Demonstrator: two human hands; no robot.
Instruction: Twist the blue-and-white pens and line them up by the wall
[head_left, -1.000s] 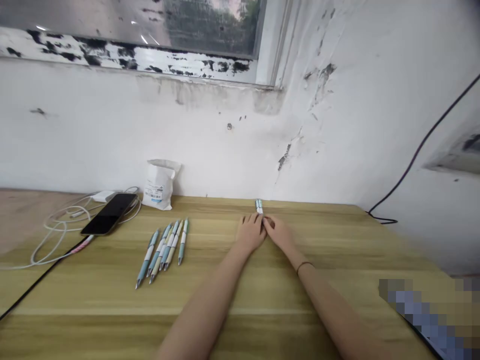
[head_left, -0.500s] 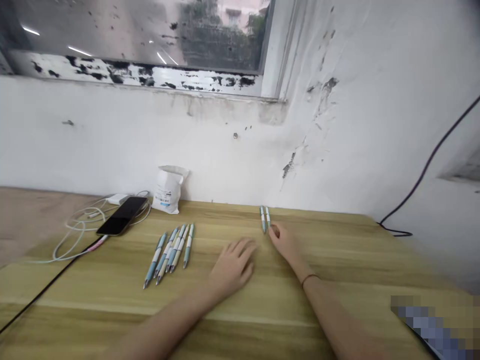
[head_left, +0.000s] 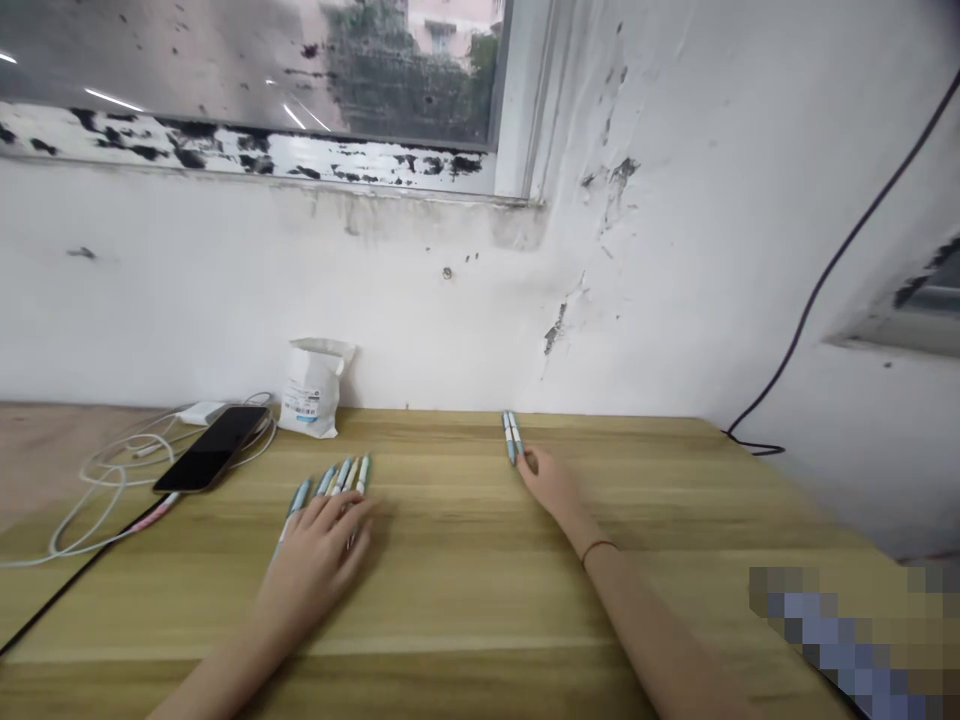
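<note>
Several pens point(head_left: 364, 471) with blue, white, green and cream barrels lie side by side at the left of the wooden table. My left hand point(head_left: 321, 545) is over them, its fingers stretched out and slightly apart, hiding their lower halves. Whether it touches the pens I cannot tell. Farther back, close to the wall, two more pens lie together: a blue and white pen point(head_left: 507, 436) and a second pen point(head_left: 514, 430) on its right. My right hand point(head_left: 551, 484) has thumb and forefinger closed at the near end of that right-hand pen.
A black phone point(head_left: 212, 450) lies at the left, among white cables point(head_left: 90, 480). Behind the pens stands a crumpled white packet point(head_left: 311, 390) by the wall. A dark cord point(head_left: 814, 290) hangs at the right. A pixelated patch point(head_left: 847, 640) covers the lower right corner.
My left hand has moved left from the middle of the table to over the group of pens. My right hand stays at the two pens. The view has shifted slightly right.
</note>
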